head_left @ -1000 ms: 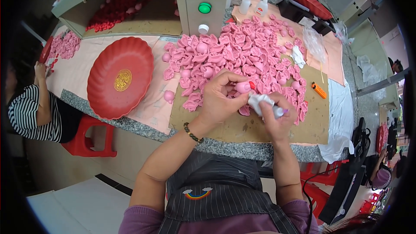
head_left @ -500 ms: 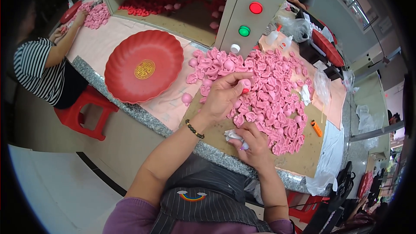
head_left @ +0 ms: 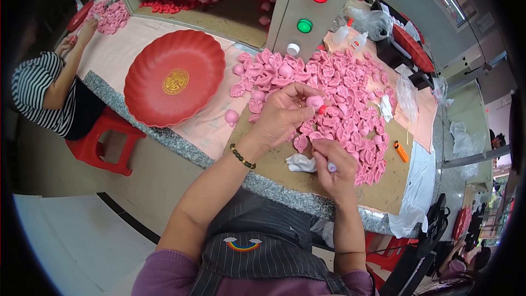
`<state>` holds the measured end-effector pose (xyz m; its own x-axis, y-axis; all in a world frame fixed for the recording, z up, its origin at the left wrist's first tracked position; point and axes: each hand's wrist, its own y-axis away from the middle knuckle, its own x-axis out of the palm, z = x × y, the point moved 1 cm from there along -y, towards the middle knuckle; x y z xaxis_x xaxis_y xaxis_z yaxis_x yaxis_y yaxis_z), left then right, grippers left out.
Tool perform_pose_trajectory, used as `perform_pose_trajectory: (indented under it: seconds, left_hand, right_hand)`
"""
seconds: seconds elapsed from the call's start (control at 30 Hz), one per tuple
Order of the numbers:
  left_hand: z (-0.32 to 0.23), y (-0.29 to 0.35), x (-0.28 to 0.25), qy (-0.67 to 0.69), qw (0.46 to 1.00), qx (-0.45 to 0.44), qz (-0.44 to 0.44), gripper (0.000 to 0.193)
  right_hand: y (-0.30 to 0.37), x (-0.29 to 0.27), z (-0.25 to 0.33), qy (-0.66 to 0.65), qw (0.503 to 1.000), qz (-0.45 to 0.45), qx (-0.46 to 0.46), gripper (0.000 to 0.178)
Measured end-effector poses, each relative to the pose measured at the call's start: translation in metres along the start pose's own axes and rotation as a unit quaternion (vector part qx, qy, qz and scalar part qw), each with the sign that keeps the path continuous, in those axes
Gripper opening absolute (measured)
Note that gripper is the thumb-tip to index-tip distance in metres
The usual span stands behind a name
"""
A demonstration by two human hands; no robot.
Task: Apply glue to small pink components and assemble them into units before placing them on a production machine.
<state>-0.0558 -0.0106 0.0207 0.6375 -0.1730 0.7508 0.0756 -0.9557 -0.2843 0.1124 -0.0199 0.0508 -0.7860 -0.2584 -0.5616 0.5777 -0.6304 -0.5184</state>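
My left hand (head_left: pixel 280 114), with a dark beaded bracelet at the wrist, pinches a small round pink piece (head_left: pixel 315 102) that has a red part at its lower right. Below and to the right, my right hand (head_left: pixel 335 169) is closed around a slim tool with a pale purple end (head_left: pixel 331 167); its tip is hidden by the fingers. A crumpled white tissue (head_left: pixel 301 163) lies on the brown board (head_left: pixel 274 170), beside my right fingers. Behind both hands spreads a heap of pink petal-shaped pieces (head_left: pixel 350 98), with some round pink ones among them.
A red scalloped tray (head_left: pixel 203 77) sits to the left. At the back stands a grey machine (head_left: pixel 285 27) with red and green buttons. An orange lighter (head_left: pixel 401 151) and white squeeze bottles (head_left: pixel 341 34) are at right. Another person (head_left: pixel 46 87) works at far left.
My right hand has let go of the tissue, which now lies on the board, and has moved up and right with the tool. The pink piece has turned slightly in my left fingers.
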Motion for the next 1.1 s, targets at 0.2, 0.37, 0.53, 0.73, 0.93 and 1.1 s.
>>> perform_pose_trajectory:
  seconds: [0.2, 0.37, 0.53, 0.73, 0.93, 1.1]
  left_hand:
    - [0.0, 0.004, 0.008, -0.139, 0.99, -0.01, -0.016, 0.034]
    - [-0.001, 0.008, 0.017, -0.186, 0.981, -0.048, -0.004, 0.037]
    - [-0.003, 0.015, 0.025, -0.167, 0.98, -0.107, -0.008, 0.03]
    - [0.014, 0.021, 0.022, -0.278, 0.96, 0.002, 0.035, 0.029]
    - [0.019, 0.013, 0.019, -0.234, 0.971, -0.036, 0.019, 0.025]
    - [0.006, 0.005, 0.022, -0.227, 0.973, -0.036, 0.019, 0.022]
  right_hand:
    - [-0.008, -0.012, -0.006, -0.01, 0.998, -0.02, 0.056, 0.014]
    - [-0.024, -0.016, -0.011, -0.07, 0.992, -0.073, 0.069, 0.029]
    - [-0.015, -0.011, -0.028, -0.166, 0.98, -0.108, 0.038, 0.031]
    - [-0.001, -0.012, -0.026, -0.13, 0.983, -0.127, 0.018, 0.027]
    - [-0.005, -0.013, -0.035, -0.135, 0.982, -0.131, 0.021, 0.026]
    - [-0.02, -0.012, -0.027, -0.103, 0.985, -0.14, 0.0, 0.021]
